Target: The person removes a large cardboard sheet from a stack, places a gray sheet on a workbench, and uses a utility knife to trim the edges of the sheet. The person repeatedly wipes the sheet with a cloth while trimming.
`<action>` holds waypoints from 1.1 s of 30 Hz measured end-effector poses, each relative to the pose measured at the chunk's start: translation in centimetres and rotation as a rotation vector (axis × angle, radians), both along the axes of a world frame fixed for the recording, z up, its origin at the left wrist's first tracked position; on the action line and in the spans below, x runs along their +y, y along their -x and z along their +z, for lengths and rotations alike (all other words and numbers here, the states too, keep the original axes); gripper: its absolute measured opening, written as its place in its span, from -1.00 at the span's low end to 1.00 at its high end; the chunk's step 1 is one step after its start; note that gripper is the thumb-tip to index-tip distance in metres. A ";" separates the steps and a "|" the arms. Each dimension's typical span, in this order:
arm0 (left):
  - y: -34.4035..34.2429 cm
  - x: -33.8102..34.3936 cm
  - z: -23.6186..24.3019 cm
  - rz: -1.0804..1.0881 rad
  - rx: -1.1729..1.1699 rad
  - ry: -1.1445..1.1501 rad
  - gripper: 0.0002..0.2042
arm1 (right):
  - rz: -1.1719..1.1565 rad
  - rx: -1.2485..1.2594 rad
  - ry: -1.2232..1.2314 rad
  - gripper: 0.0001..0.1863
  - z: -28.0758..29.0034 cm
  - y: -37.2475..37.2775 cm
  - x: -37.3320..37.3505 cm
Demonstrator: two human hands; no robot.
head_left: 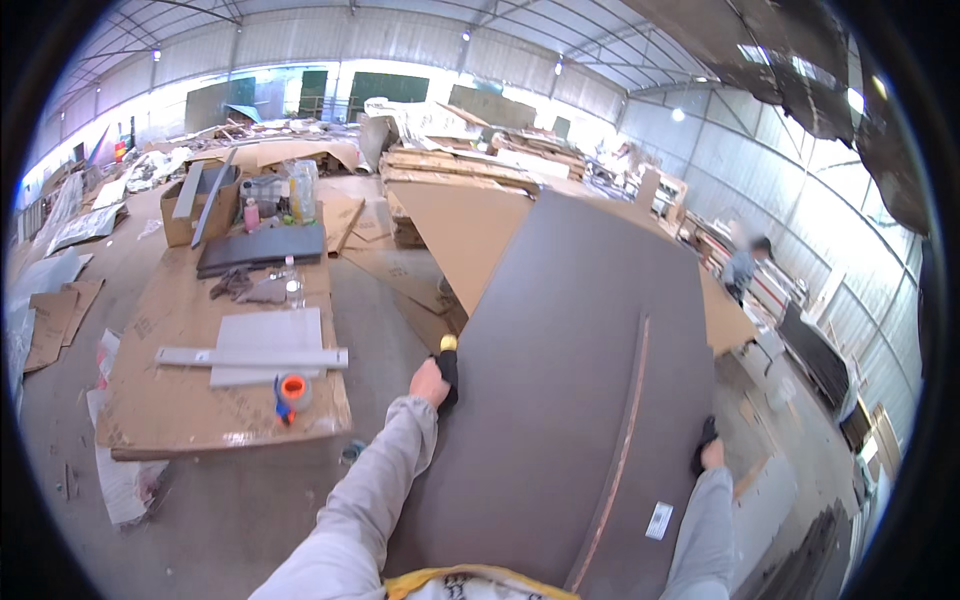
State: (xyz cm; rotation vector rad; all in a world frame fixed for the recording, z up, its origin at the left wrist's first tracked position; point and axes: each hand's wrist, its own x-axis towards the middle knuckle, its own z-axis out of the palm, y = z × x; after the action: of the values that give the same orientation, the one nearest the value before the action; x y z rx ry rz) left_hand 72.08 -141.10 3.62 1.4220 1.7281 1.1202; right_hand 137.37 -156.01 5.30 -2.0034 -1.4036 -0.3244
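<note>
A large dark brown panel (570,330) fills the space in front of me, reaching from my body toward a stack at the back. A long narrow strip or groove with a reddish-brown edge (622,440) runs along it, and a white label (659,520) is stuck near its lower right. My left hand (437,380), in a black glove, is closed on the panel's left edge; a small yellow piece (448,342) shows at its fingertips. On the opposite edge, my right hand (707,448), also black-gloved, grips the panel, its fingers partly hidden.
To the left, a cardboard-covered table (160,400) carries a tape dispenser (292,392), a pale strip (250,358), a clear bottle (292,280) and a dark folded item (262,250). A cardboard box (190,215) stands behind. Another person (742,270) is at the far right.
</note>
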 end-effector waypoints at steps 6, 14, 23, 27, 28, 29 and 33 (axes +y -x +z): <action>5.4 15.1 -0.9 0.121 -0.006 0.058 -0.47 | -0.049 0.197 0.282 -0.72 -2.7 6.7 20.7; 7.6 34.5 -11.6 0.207 0.032 0.063 -0.65 | 0.037 0.219 0.366 -0.71 -9.0 10.7 43.3; 6.6 55.7 -18.8 0.472 -0.376 0.204 -0.68 | 0.062 0.427 0.432 -0.73 -15.2 10.3 73.9; 5.2 64.7 -19.4 0.465 -0.547 0.218 -0.76 | 0.126 0.316 0.350 -0.72 -19.6 3.9 86.8; 5.7 66.5 -18.5 0.480 -0.524 0.209 -0.76 | 0.110 0.289 0.387 -0.71 -18.5 6.2 90.2; 5.7 68.0 -19.4 0.479 -0.388 0.062 -0.79 | 0.096 0.256 0.423 -0.71 -17.3 8.5 94.3; -0.1 71.1 -16.6 -0.028 0.868 0.540 -0.75 | 0.029 0.054 0.563 -0.73 -16.1 12.9 99.7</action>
State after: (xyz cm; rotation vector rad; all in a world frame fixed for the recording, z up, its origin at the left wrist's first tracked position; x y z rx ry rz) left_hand 72.16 -69.95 -12.99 1.6536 2.3166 -0.0770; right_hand 124.51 -56.35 -10.82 -2.4048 -1.6119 0.1614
